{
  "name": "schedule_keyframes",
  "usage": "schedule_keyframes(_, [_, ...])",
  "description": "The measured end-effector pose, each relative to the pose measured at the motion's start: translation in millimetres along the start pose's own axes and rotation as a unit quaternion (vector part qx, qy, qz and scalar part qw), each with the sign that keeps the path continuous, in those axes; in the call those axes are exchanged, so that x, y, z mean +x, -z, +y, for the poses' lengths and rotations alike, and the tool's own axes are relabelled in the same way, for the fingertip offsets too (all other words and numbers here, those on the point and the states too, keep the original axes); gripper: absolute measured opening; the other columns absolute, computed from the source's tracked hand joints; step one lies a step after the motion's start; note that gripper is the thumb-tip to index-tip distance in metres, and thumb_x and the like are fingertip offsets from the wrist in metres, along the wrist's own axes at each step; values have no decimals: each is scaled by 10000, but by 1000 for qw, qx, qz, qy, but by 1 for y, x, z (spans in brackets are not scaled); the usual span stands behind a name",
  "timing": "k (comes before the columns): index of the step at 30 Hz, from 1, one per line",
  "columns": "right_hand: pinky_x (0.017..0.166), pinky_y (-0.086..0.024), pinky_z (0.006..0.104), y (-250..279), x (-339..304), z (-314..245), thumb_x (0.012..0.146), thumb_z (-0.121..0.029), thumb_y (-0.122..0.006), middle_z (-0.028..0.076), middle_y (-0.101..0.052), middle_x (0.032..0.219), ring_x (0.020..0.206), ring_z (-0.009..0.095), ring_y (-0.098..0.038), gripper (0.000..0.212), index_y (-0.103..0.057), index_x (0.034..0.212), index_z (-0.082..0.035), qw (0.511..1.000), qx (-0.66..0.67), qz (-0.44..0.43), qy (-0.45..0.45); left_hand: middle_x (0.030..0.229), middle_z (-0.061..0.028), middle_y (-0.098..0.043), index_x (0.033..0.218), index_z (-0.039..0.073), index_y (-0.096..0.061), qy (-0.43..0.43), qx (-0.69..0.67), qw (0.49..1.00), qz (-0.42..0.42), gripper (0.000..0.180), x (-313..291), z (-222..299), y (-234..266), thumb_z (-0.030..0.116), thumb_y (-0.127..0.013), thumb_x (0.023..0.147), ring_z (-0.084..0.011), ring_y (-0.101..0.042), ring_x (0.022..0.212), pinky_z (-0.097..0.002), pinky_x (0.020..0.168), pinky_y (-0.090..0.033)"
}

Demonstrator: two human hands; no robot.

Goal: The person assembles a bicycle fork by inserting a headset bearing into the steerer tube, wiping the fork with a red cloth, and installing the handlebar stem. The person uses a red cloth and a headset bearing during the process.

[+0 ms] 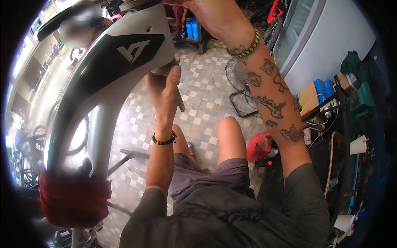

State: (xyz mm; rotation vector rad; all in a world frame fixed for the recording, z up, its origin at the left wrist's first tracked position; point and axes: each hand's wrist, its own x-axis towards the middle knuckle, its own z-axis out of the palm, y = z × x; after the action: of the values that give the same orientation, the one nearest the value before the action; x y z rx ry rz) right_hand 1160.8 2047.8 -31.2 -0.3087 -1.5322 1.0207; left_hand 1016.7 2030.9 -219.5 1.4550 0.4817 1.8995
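Note:
A white and black bicycle frame (pixel 120 53) slants down the left side, its head tube at the top. Below the tube's lower end, my left hand (pixel 163 93) closes around a tool, thumb upright against a round silver piece (pixel 166 66) at the tube's mouth. A short dark metal bar (pixel 180 102) juts out below that hand; where it joins the silver piece is hidden. My right hand (pixel 202 10) reaches up near the head tube's top. Its fingers run out past the upper edge, so their grip is hidden.
A red cloth (pixel 74 202) wraps the frame's lower part. A floor fan (pixel 242 89) stands ahead, beside a grey-white cabinet (pixel 331 41). At right, a cluttered bench holds paper cups (pixel 358 145) and cables; a red container (pixel 259 146) sits near my knee. Bicycles (pixel 29 153) stand at left.

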Motion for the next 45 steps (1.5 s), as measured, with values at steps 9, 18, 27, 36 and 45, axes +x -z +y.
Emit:
schedule_keyframes(9, [743, -564, 250, -8, 13, -1, 1043, -140, -650, 53, -740, 948, 844, 118, -698, 147, -691, 1037, 1, 989, 51, 81, 109, 960, -117, -721, 1131, -52, -635, -17, 33, 999, 33, 266, 11, 6, -10, 159, -729, 999, -104, -592, 722, -239, 616, -460])
schedule_keyframes(18, [631, -532, 261, -12, -1, -22, 1004, -171, -717, 61, -766, 892, 744, 104, -685, 192, -731, 1027, 19, 949, -212, 97, 212, 793, -54, -656, 1044, -57, -694, -9, 40, 997, 65, 245, 21, 8, -12, 166, -769, 973, -102, -570, 667, -231, 587, -409])
schedule_keyframes(27, [705, -551, 296, -6, 26, -120, 957, -102, -638, 145, -723, 951, 723, 159, -649, 433, -615, 1371, 22, 817, -520, -192, 159, 799, -39, -667, 1000, -13, -689, 10, 65, 996, 54, 250, 17, 20, -11, 183, -826, 926, -104, -587, 680, -249, 608, -444])
schedule_keyframes(36, [998, -535, 368, -51, 100, -152, 837, -275, -796, 173, -733, 1257, 1108, 264, -696, 681, -607, 1439, -19, 675, -601, -403, -141, 991, 0, -685, 1097, 15, -706, 53, 25, 997, 57, 283, 18, 25, -13, 92, -861, 873, -73, -590, 839, -243, 745, -471])
schedule_keyframes(45, [651, -633, 377, -59, 131, -117, 881, -659, -726, 180, -760, 858, 762, 290, -785, 704, -760, 1076, 16, 607, -714, -346, -50, 1008, -24, -709, 1120, 3, -720, 37, -1, 996, 83, 326, 19, 22, -15, 109, -881, 857, -92, -615, 845, -258, 754, -482])
